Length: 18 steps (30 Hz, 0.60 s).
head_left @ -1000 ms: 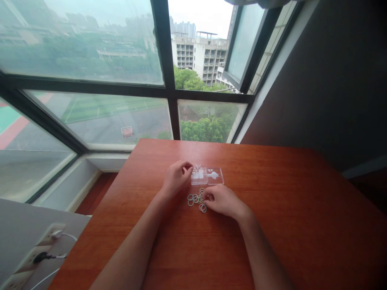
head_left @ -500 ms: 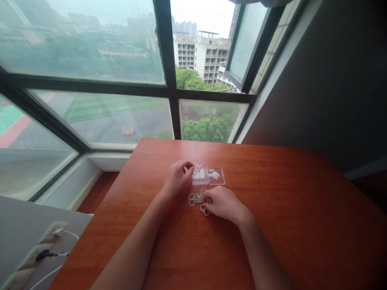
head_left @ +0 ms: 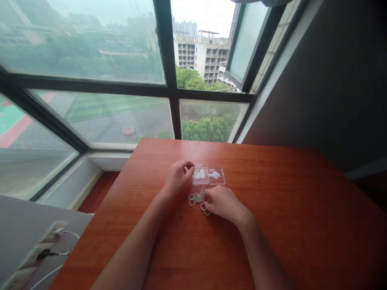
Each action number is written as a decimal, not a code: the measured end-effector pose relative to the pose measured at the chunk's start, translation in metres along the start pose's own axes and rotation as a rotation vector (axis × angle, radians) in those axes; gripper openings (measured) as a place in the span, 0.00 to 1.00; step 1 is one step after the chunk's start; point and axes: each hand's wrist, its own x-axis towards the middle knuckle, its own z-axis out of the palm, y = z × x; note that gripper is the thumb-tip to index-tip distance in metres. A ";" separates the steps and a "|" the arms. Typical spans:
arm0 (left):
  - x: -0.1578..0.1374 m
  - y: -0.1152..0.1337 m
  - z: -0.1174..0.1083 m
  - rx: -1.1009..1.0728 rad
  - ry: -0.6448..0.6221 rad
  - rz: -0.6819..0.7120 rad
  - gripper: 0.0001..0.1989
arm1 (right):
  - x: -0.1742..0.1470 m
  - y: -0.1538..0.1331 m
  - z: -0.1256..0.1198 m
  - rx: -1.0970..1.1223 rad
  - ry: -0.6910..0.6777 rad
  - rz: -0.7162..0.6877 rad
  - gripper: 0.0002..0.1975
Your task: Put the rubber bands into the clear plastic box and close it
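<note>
Right fingers: my right fingers (head_left: 212,207) are bent in toward the thumb, tips down among the rings; whether a ring is pinched there, I can't tell.
Left fingers: my left fingers (head_left: 188,176) curl, tips close together, at the near-left side of the case; too small to tell if they grip it or something inside.
Hands: right hand (head_left: 226,202) low over the table, just nearer me than the case; left hand (head_left: 177,177) beside the case, a bit farther out.
Ring pile: thin, pale, greenish rings (head_left: 198,198) lie flat, several overlapping, left of my right fingertips and in front of the case.
Stray pair: two loose rings (head_left: 207,212) overlap just below my right thumb, nearer me than the pile.
Case: small clear case (head_left: 200,182), opened out flat; more rings and whitish bits in its left part, partly behind my left fingertips.
Lid: clear right half (head_left: 222,181), lying beside it, with a white patch, details unclear.
Table: reddish-brown wooden table (head_left: 193,249) under everything, both forearms stretched across it.
Beyond: dark window frame (head_left: 173,93) past the far edge; trees (head_left: 207,129) and pale buildings (head_left: 208,54) outside.
Lower left: wall sockets (head_left: 30,259) with a black plug (head_left: 44,254).
</note>
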 end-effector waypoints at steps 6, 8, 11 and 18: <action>0.000 0.002 0.000 0.010 -0.004 -0.008 0.06 | -0.001 0.001 -0.002 0.020 -0.025 -0.003 0.08; 0.000 0.002 -0.001 0.012 -0.003 -0.011 0.06 | -0.001 0.001 -0.002 0.016 -0.028 -0.005 0.08; 0.000 0.002 -0.001 0.011 -0.004 -0.007 0.06 | -0.001 0.001 -0.002 0.028 -0.021 -0.021 0.08; 0.000 0.000 -0.001 -0.004 -0.013 0.014 0.07 | -0.004 0.001 -0.004 0.056 -0.027 -0.024 0.07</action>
